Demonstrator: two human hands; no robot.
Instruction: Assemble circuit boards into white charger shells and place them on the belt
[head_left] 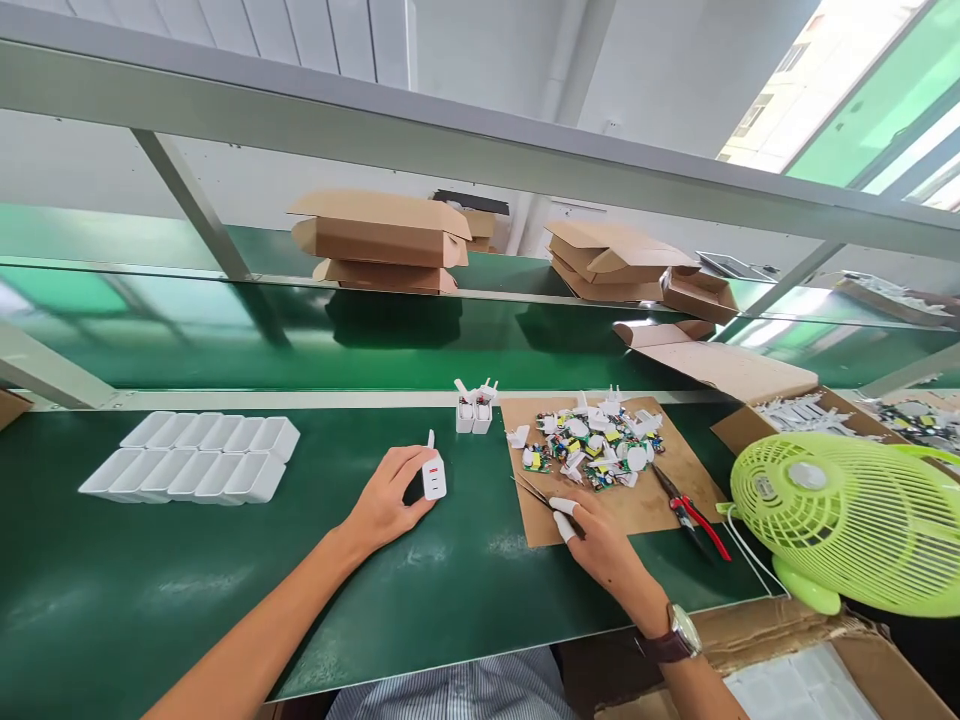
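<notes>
My left hand [390,500] is closed on a white charger housing [434,477], held just above the green bench with its slotted face toward me. In my right hand [596,535] is a pair of dark tweezers [532,490], tips pointing left over the cardboard sheet. White covers sit on two of that hand's fingers. Just beyond it lies a heap of circuit boards [596,440] with white plug parts. Two white charger housings [474,412] stand upright between the hands, farther back, with parts sticking out of their tops.
Two rows of white housings [187,460] stand at the left. Red-handled pliers [690,512] lie on the cardboard sheet [536,525]. A green fan [840,520] is at the right, above an open carton [885,660]. Cardboard boxes [382,240] rest on the shelf.
</notes>
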